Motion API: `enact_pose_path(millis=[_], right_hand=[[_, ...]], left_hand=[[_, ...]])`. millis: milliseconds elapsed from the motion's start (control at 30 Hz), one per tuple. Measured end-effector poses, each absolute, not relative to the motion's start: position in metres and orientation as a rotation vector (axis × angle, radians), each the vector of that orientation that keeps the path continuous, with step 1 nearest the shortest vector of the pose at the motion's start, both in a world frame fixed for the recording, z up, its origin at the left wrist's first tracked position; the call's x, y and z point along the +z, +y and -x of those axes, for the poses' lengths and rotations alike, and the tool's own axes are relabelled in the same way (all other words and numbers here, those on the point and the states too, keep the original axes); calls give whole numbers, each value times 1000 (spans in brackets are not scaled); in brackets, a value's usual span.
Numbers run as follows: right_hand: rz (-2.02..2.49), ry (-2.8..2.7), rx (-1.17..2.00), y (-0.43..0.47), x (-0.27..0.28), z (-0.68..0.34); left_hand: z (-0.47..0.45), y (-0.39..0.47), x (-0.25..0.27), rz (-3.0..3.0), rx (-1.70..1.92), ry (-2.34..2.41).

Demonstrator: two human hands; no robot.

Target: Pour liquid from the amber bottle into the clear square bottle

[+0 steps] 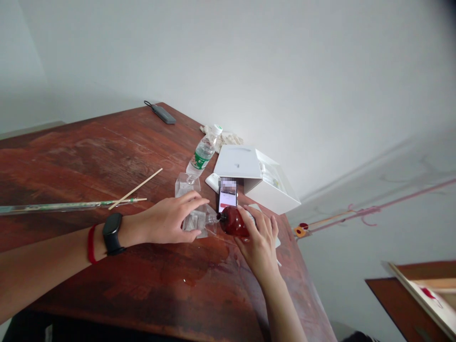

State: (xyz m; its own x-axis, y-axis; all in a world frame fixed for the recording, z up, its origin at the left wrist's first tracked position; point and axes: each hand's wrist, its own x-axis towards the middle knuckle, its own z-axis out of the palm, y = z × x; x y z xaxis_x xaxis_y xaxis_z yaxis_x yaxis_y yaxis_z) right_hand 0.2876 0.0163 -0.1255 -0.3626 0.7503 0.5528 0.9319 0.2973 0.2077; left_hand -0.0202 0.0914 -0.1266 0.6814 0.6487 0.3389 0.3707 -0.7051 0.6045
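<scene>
My left hand curves its thumb and fingers around a clear plastic bottle with a narrow neck. My right hand is closed around a bottle of dark red liquid, which it holds tilted. The red bottle's dark mouth is right at the neck of the clear one; whether they touch I cannot tell. Another clear plastic container stands just beyond my left fingers. Close to the red bottle, a phone with a lit screen leans against a white box.
A capped water bottle with a green label stands behind. The white box is open by the wall, near a crumpled cloth. Thin wooden sticks lie at left, a grey device farther back. Wet patches mark the wooden table.
</scene>
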Motion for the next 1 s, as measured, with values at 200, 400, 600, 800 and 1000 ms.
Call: enact_pose_path(millis=[200, 400, 600, 800, 1000], right_hand=[[1503, -2221, -729, 17, -125, -288], [1501, -2214, -728, 17, -125, -287], [1495, -2210, -744, 17, -124, -287], [1495, -2212, -733, 17, -124, -287], [1480, -2207, -736, 17, -124, -286]], left_hand=[[20, 92, -129, -2405, 777, 782], [21, 92, -130, -2413, 773, 776], [22, 93, -130, -2399, 769, 770], [22, 93, -129, -2403, 741, 773], [21, 93, -129, -2403, 749, 771]])
